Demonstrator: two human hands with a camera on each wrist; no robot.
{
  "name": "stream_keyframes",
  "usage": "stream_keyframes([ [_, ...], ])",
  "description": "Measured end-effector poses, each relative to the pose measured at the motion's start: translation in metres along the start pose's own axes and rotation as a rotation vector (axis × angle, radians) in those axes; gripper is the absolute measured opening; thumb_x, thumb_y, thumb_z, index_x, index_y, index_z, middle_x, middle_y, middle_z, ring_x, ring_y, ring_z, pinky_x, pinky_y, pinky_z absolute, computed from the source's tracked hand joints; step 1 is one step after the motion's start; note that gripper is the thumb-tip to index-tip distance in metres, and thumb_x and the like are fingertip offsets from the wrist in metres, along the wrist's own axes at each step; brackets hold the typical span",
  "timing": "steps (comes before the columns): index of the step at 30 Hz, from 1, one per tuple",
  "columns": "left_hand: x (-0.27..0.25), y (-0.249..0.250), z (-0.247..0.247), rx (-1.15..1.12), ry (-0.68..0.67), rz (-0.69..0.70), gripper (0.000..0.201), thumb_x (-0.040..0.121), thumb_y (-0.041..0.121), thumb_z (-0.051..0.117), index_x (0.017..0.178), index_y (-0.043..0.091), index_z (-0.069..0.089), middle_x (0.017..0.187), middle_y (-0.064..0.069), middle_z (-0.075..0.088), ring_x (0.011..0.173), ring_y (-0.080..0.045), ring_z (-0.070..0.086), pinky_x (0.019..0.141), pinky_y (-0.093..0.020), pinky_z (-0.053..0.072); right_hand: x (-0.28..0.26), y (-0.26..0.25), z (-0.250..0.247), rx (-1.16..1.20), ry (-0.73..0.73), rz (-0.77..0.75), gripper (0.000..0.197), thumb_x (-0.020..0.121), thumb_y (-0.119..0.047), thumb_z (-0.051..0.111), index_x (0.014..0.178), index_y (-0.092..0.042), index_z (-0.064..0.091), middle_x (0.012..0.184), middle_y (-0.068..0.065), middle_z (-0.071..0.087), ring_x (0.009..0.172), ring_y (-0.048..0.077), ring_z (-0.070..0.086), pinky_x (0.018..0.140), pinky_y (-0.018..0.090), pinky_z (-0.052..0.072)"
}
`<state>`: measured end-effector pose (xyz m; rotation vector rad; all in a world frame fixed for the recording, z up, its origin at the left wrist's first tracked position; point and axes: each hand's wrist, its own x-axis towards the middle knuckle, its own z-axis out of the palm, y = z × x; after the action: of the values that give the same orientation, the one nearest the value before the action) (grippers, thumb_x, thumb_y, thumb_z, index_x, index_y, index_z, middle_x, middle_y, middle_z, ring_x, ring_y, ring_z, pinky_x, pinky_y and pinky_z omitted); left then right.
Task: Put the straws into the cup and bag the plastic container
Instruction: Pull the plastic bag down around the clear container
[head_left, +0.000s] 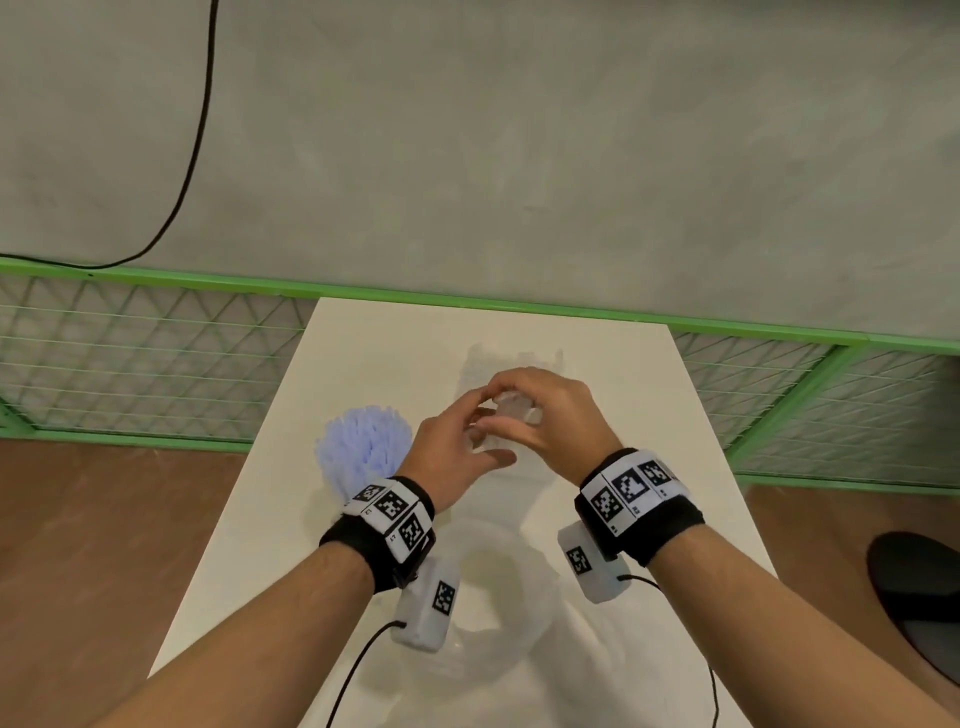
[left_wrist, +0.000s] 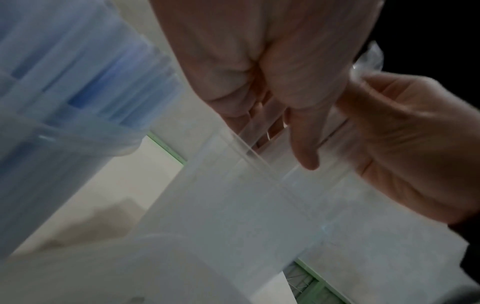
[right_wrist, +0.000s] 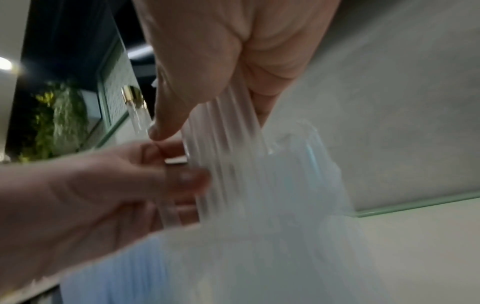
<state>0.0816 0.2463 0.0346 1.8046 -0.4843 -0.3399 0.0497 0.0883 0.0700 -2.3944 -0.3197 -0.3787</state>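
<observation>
A clear cup packed with pale blue straws stands on the white table, just left of my left wrist; it fills the left of the left wrist view. A clear plastic bag rises from the table, with what looks like a round clear container inside it at the bottom. My left hand and right hand meet above it. Both pinch the bag's gathered top, seen as bunched clear plastic between the fingers. The bag's sheet hangs below the hands.
A green wire-mesh fence runs behind and beside the table. A black cable crosses the grey floor at far left. A dark rounded object lies on the brown floor at right. Bare tabletop shows right of the bag.
</observation>
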Motion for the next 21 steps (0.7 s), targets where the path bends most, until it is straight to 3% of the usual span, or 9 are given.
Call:
stream_keyframes([
  [2, -0.002, -0.003, -0.001, -0.056, 0.003, 0.027, 0.070, 0.073, 0.011, 0.083, 0.131, 0.034, 0.051, 0.107, 0.006, 0.064, 0.094, -0.001, 0.064, 0.088, -0.019, 0.050, -0.005, 0.004, 0.006, -0.023, -0.080, 0.016, 0.033, 0.082, -0.035, 0.077, 0.109, -0.019, 0.068, 0.104, -0.007, 0.070, 0.096, 0.007, 0.063, 0.088, 0.026, 0.049],
  [5, -0.006, -0.005, -0.007, -0.057, -0.001, 0.031, 0.073, 0.079, 0.012, 0.079, 0.137, 0.039, 0.044, 0.108, 0.004, 0.060, 0.098, -0.004, 0.064, 0.096, -0.027, 0.051, -0.012, 0.004, 0.007, -0.069, -0.152, 0.017, 0.046, 0.089, -0.043, 0.068, 0.128, -0.021, 0.057, 0.125, -0.006, 0.061, 0.115, 0.009, 0.055, 0.099, 0.026, 0.044],
  [9, -0.014, -0.002, -0.017, 0.022, -0.006, 0.119, 0.074, 0.087, 0.013, 0.071, 0.139, 0.052, 0.035, 0.119, 0.008, 0.055, 0.101, -0.009, 0.064, 0.095, -0.020, 0.049, -0.032, 0.004, -0.003, -0.096, -0.023, 0.019, 0.056, 0.093, -0.040, 0.062, 0.142, -0.021, 0.044, 0.143, -0.006, 0.047, 0.135, 0.007, 0.039, 0.110, 0.020, 0.029],
  [12, -0.018, -0.001, -0.019, 0.156, -0.028, 0.265, 0.063, 0.090, 0.011, 0.066, 0.138, 0.046, 0.044, 0.123, 0.013, 0.058, 0.104, -0.007, 0.059, 0.090, -0.016, 0.048, -0.047, 0.005, 0.005, -0.116, 0.009, 0.016, 0.047, 0.096, -0.029, 0.059, 0.140, -0.018, 0.047, 0.142, -0.004, 0.050, 0.131, 0.008, 0.044, 0.107, 0.017, 0.032],
  [14, -0.018, -0.002, -0.019, 0.196, -0.024, 0.315, 0.055, 0.089, 0.011, 0.068, 0.133, 0.041, 0.053, 0.118, 0.016, 0.063, 0.104, -0.005, 0.060, 0.088, -0.019, 0.050, -0.049, 0.008, 0.013, -0.138, 0.055, -0.005, 0.041, 0.095, -0.022, 0.062, 0.134, -0.015, 0.054, 0.135, -0.002, 0.057, 0.124, 0.009, 0.051, 0.103, 0.014, 0.036],
  [18, -0.011, -0.004, -0.020, 0.277, 0.077, 0.277, 0.041, 0.079, 0.023, 0.079, 0.116, 0.028, 0.063, 0.102, 0.006, 0.064, 0.084, -0.012, 0.059, 0.079, -0.035, 0.054, -0.041, 0.004, 0.017, -0.096, 0.170, 0.008, 0.038, 0.089, -0.015, 0.071, 0.125, -0.011, 0.062, 0.119, 0.001, 0.067, 0.108, 0.008, 0.058, 0.095, 0.004, 0.033],
  [21, -0.008, -0.001, -0.019, 0.418, 0.105, 0.292, 0.037, 0.077, 0.033, 0.079, 0.108, 0.022, 0.062, 0.083, 0.007, 0.053, 0.072, -0.013, 0.052, 0.071, -0.032, 0.050, -0.037, 0.002, 0.022, -0.081, 0.156, 0.018, 0.041, 0.090, -0.012, 0.069, 0.129, -0.010, 0.059, 0.122, 0.002, 0.066, 0.111, 0.008, 0.055, 0.097, 0.003, 0.032],
])
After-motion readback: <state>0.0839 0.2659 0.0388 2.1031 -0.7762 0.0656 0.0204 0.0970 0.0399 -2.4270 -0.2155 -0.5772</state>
